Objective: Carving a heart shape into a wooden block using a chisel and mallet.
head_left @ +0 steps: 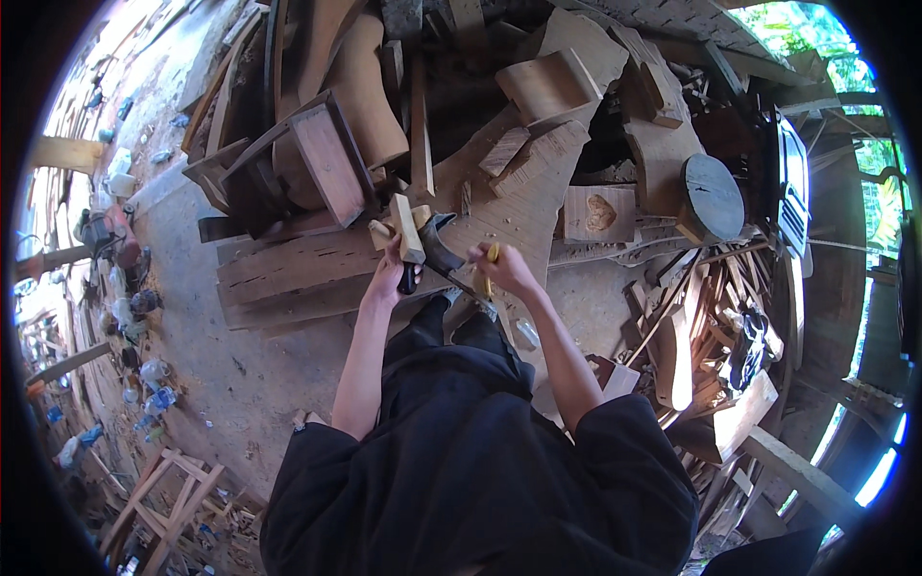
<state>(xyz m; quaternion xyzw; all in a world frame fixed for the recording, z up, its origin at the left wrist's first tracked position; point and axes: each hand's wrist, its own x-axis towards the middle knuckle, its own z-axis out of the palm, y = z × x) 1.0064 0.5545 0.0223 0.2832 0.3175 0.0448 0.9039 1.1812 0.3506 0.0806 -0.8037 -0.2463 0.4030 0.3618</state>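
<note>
My left hand is closed around a pale wooden block, held upright above the big timber slab. A black handle-like piece sticks out beside its fingers. More short pale wood lies just behind the block. My right hand is closed on a yellow handle, whose lower part shows below the fist. Between the hands is a dark curved object, its kind unclear, with a thin dark bar running toward my right hand.
Long thick timber lies ahead of my feet. Carved wooden pieces and a box-like wooden part are piled beyond. On the right are a round dark-topped block and offcuts. Plastic litter lies left.
</note>
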